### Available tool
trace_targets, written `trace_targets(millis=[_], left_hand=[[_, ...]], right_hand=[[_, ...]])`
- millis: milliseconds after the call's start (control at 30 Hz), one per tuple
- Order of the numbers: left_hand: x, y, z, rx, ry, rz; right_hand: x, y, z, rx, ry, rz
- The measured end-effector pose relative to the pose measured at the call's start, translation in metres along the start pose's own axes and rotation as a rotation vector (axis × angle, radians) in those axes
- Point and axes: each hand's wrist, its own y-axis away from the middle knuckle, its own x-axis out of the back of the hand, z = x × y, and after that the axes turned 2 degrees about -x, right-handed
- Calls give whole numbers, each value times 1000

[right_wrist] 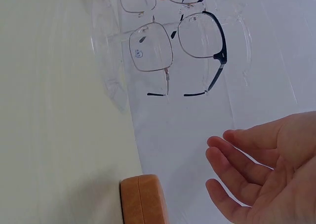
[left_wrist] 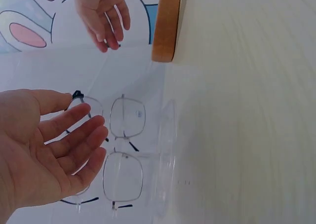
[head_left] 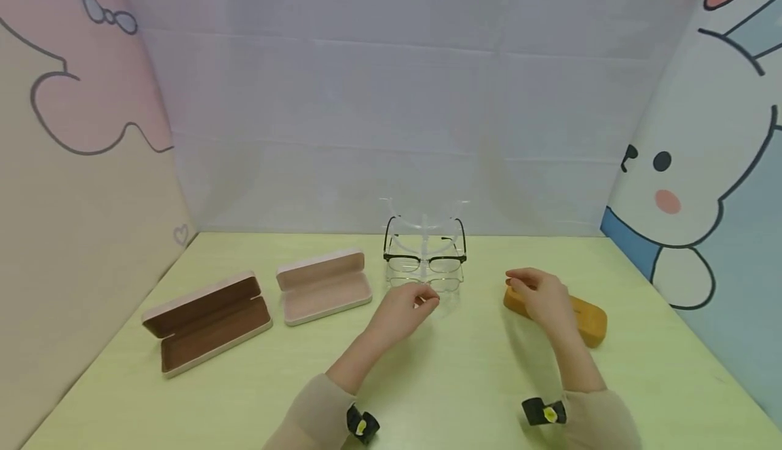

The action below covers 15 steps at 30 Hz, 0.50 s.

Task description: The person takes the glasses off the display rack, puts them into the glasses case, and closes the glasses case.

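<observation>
Two pairs of glasses hang one above the other on a clear stand [head_left: 424,233]: dark-browed glasses [head_left: 424,260] above, thin metal-framed glasses [head_left: 424,283] below. My left hand [head_left: 400,314] is in front of the stand, fingers loosely bent and holding nothing; in the left wrist view the hand [left_wrist: 49,150] overlaps part of the dark-browed pair. Over the left end of an orange case [head_left: 589,321] hovers my right hand [head_left: 546,301], its fingers relaxed with nothing in them. The right wrist view has that hand [right_wrist: 271,165] apart from the orange case [right_wrist: 143,199].
On the table's left side lie two opened cases, one with a brown lining [head_left: 214,328] and one pale pink [head_left: 326,294]. A pale curtain [head_left: 391,97] stands behind the table [head_left: 452,396], with cartoon-printed panels [head_left: 684,165] at both sides.
</observation>
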Motion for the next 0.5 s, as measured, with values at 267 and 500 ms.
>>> trace_targets(millis=[267,500], left_hand=[[25,7,-17,62,-30,137],[34,7,-27,238,14,220]], right_hand=[[-11,-6,-12,-7,-101,3],[-28,-12,-21,-52,-239,16]])
